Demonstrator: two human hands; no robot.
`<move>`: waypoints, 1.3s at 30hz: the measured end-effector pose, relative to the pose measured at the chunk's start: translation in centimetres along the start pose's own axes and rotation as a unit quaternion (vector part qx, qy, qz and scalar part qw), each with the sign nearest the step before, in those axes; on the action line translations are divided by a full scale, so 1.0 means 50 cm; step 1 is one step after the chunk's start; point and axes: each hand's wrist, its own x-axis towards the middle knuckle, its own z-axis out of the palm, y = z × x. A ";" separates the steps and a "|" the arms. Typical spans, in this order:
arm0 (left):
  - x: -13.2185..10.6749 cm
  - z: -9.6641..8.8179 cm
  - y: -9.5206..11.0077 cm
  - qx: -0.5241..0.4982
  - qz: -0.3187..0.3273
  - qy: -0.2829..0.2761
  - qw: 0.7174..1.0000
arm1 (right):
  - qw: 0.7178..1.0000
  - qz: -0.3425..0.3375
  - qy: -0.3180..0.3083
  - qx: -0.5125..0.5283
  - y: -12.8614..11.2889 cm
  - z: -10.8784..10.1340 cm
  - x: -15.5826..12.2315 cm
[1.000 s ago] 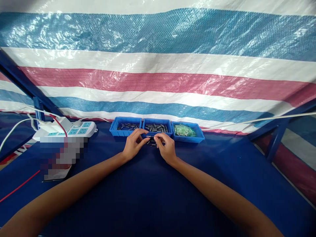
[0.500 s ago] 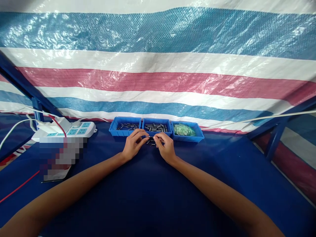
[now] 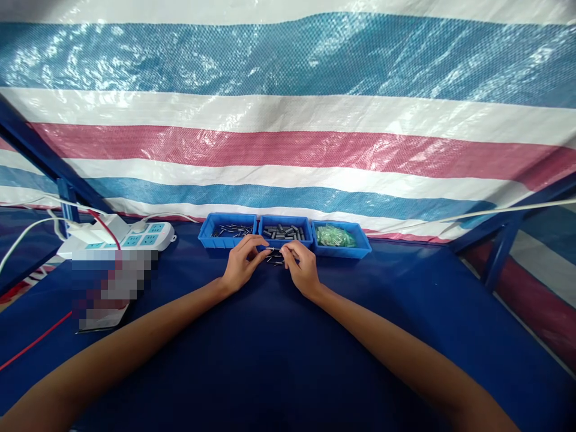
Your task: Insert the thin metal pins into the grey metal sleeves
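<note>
My left hand (image 3: 243,263) and my right hand (image 3: 301,267) meet just in front of the bins, fingertips pinched. Between them runs a thin metal pin (image 3: 274,249), with one end in each hand; its exact kind is too small to make out. Beneath the fingertips several similar thin pins (image 3: 275,261) lie on the blue tabletop. Behind my left hand stands a blue bin (image 3: 228,242) of thin dark and silver pins (image 3: 236,230). A middle blue bin (image 3: 288,219) holds short dark grey cylinders (image 3: 284,231).
A third blue bin (image 3: 364,248) at the right contains pale green, clear-looking small pieces (image 3: 335,236). At the left are a white power strip (image 3: 153,239) with plugs, a red cable (image 3: 38,339) and a partly blurred phone-like object (image 3: 101,323). A striped tarp (image 3: 288,147) hangs behind.
Both hands stay almost in place. The metal pin between the fingertips shows slightly more clearly than before.
</note>
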 end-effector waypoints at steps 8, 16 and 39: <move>0.001 -0.002 -0.001 0.002 0.009 -0.006 1.000 | 1.000 0.004 0.002 0.001 0.000 -0.001 0.002; 0.002 -0.002 0.005 0.003 0.005 -0.001 1.000 | 0.999 -0.003 0.013 0.029 0.002 0.001 -0.004; 0.002 -0.004 0.004 0.002 -0.014 -0.002 1.000 | 1.000 0.008 0.001 0.016 0.002 0.003 -0.003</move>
